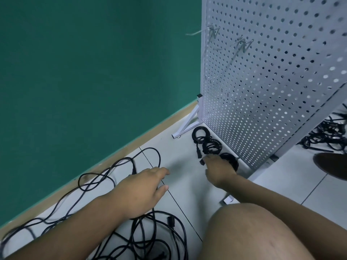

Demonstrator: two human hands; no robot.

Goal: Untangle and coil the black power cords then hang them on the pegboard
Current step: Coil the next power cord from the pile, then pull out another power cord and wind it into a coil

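Three coiled cords (pixel 208 145) lie on the floor (pixel 180 158) at the foot of the pegboard (pixel 262 91), whose hooks (pixel 244 45) hang bare. The right hand (pixel 219 170) reaches to the nearest coil, grip hidden. The left hand (pixel 139 192) hovers open, holding nothing, over loose tangled cords (pixel 150 239).

The white metal pegboard (pixel 262 87) stands on the pale tiled floor (pixel 180 162) to my right, with the green wall (pixel 93 62) behind it. Three coiled black power cords (pixel 208 142) lie in a row at its foot. My right hand (pixel 218 170) rests on the nearest coil. My left hand (pixel 139 190) is over the loose black tangled cords (pixel 146 239), which lie near me on the left.
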